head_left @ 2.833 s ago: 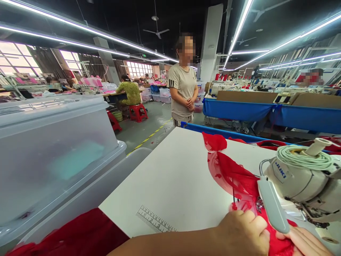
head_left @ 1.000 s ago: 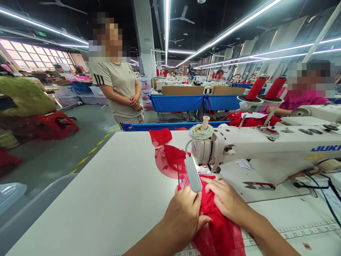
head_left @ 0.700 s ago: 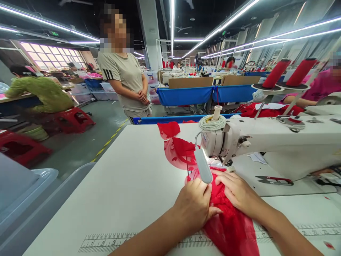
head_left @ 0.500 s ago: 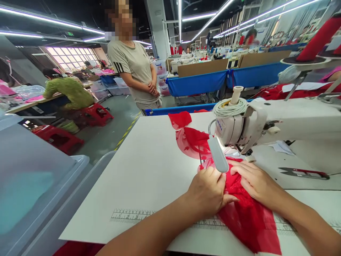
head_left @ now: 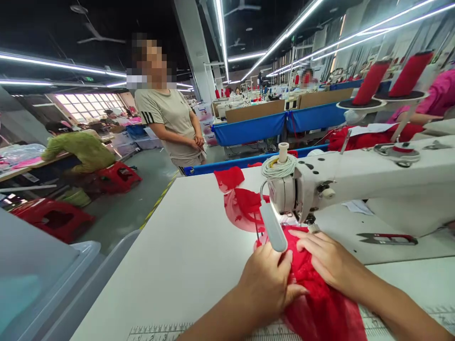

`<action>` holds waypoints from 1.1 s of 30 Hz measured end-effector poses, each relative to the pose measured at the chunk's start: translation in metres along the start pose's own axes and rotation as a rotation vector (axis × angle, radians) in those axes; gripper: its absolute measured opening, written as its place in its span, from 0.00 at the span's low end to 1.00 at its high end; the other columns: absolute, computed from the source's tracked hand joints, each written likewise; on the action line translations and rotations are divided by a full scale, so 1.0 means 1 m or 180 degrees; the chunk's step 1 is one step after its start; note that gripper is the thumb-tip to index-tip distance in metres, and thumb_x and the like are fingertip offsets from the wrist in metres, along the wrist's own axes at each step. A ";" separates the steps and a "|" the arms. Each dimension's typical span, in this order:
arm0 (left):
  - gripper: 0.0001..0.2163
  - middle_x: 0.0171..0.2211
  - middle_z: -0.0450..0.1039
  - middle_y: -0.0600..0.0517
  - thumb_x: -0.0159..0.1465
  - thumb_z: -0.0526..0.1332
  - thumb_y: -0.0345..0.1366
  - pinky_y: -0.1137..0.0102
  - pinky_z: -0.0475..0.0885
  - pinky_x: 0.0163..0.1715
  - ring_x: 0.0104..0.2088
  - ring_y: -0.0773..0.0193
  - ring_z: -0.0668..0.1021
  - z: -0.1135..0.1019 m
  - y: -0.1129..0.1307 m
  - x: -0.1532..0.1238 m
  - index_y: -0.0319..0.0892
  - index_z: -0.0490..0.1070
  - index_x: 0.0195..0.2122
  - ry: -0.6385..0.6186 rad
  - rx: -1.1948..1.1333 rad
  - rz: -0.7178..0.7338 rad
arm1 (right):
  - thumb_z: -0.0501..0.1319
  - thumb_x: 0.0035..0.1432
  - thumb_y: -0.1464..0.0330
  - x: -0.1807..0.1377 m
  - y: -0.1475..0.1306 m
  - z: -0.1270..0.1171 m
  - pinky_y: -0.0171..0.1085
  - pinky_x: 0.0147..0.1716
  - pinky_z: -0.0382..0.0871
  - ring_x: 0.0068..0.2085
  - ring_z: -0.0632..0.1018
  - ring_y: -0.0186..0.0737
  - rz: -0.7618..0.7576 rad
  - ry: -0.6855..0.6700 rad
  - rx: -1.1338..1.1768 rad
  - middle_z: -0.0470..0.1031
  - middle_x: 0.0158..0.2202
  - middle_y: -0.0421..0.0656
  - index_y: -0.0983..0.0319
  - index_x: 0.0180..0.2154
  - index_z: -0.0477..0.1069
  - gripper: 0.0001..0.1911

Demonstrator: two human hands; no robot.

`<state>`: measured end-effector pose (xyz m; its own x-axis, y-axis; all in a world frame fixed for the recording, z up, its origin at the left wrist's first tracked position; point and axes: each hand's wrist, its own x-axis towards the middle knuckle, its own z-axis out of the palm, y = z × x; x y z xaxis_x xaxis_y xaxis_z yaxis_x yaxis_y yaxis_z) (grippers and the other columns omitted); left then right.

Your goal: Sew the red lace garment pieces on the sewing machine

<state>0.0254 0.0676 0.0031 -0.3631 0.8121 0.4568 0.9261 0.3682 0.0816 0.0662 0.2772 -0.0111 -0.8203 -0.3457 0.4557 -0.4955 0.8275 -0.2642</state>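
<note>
Sewing room: white ceiling tubes shine overhead; a person in a beige T-shirt (head_left: pixel 170 123) stands beyond the left hand.
White flat worktop (head_left: pixel 199 251): under both hands, with a printed black ruler scale (head_left: pixel 152 331) crossing nearer the wearer.
Red sheer fabric (head_left: pixel 330 308): bunched beneath and between the hands, spreading back toward the wearer.
Left hand (head_left: pixel 265 274): curled on the fabric, thumb out; hidden fingertips leave any pinch uncertain. It probably steadies that side.
Right hand (head_left: pixel 330 255): laid flattish, fingers extended, seemingly to keep the layers smooth.
White sewing machine (head_left: pixel 355 175): its head just beyond the right hand.
Grey rounded lamp (head_left: pixel 273 227): above the left fingers, presumably angled to light the cloth.
Red-and-black thread snips (head_left: pixel 387 238): right of the right hand, likely for easy reach.
</note>
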 end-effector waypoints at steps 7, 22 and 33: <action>0.39 0.36 0.70 0.42 0.68 0.32 0.59 0.62 0.70 0.30 0.32 0.56 0.72 -0.016 -0.005 0.007 0.31 0.72 0.48 -0.0577 -0.0107 0.0172 | 0.45 0.55 0.81 -0.005 -0.002 -0.004 0.42 0.42 0.73 0.47 0.74 0.45 -0.0063 0.0088 0.0006 0.71 0.50 0.52 0.63 0.50 0.67 0.24; 0.41 0.39 0.73 0.39 0.65 0.34 0.64 0.59 0.68 0.36 0.34 0.54 0.72 -0.019 0.002 0.005 0.35 0.73 0.49 -0.0612 0.0295 0.0024 | 0.48 0.51 0.83 -0.006 -0.001 -0.002 0.38 0.30 0.66 0.34 0.69 0.41 -0.0462 0.0222 -0.0077 0.79 0.38 0.45 0.61 0.27 0.70 0.17; 0.42 0.40 0.74 0.40 0.65 0.31 0.63 0.62 0.65 0.38 0.36 0.54 0.72 -0.013 0.006 0.002 0.36 0.74 0.48 -0.0391 0.0438 -0.0044 | 0.48 0.54 0.83 -0.007 -0.001 -0.004 0.38 0.28 0.64 0.34 0.70 0.41 -0.0452 0.0260 -0.0014 0.78 0.36 0.45 0.61 0.29 0.71 0.17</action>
<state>0.0318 0.0658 0.0163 -0.3933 0.8525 0.3443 0.9013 0.4314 -0.0388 0.0735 0.2808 -0.0108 -0.7160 -0.4223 0.5559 -0.6034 0.7748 -0.1886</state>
